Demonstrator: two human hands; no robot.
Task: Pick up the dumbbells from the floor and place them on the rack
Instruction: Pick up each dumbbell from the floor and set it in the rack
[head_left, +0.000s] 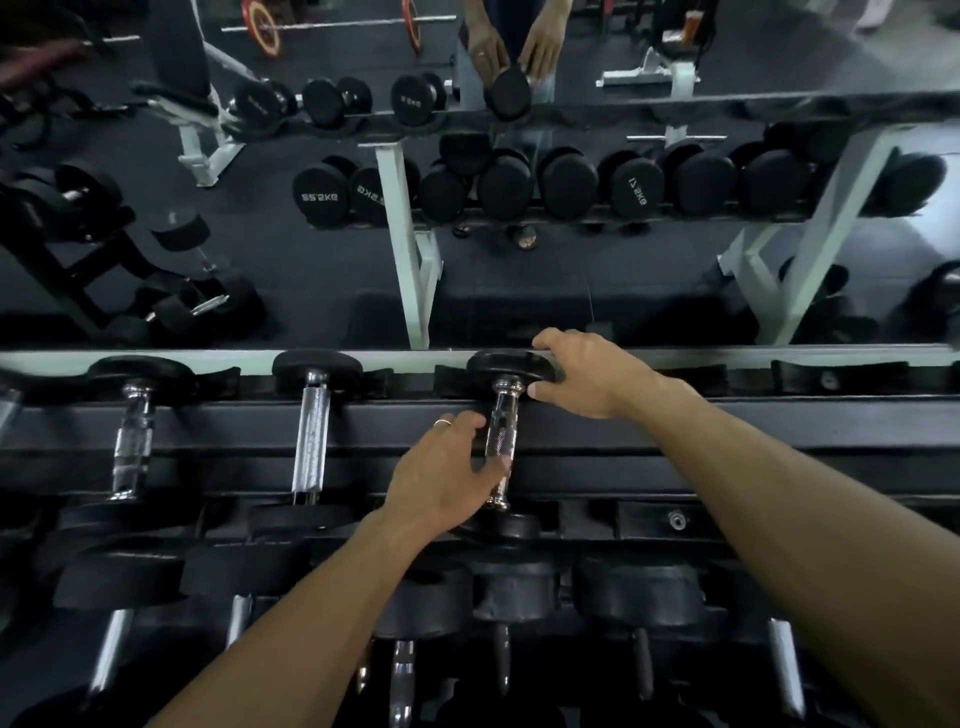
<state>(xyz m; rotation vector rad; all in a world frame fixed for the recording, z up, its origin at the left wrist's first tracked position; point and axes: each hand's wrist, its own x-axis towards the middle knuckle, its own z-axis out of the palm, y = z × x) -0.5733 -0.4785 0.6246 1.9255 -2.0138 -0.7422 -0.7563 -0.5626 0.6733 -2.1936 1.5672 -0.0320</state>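
Note:
A black dumbbell with a chrome handle (500, 441) lies across the top tier of the dark rack (727, 447), its far head (506, 366) against the back rail. My left hand (447, 475), with a ring on one finger, wraps loosely around the handle from the left. My right hand (587, 374) rests on the far head, fingers curled over its right edge. Two other dumbbells (311, 436) (132, 447) lie in cradles to the left on the same tier.
A lower tier holds several larger black dumbbells (514, 592). Behind the rack a mirror (519, 234) reflects the rack, more dumbbells, benches, a barbell and my hands. Free cradles (831, 376) sit on the top tier to the right.

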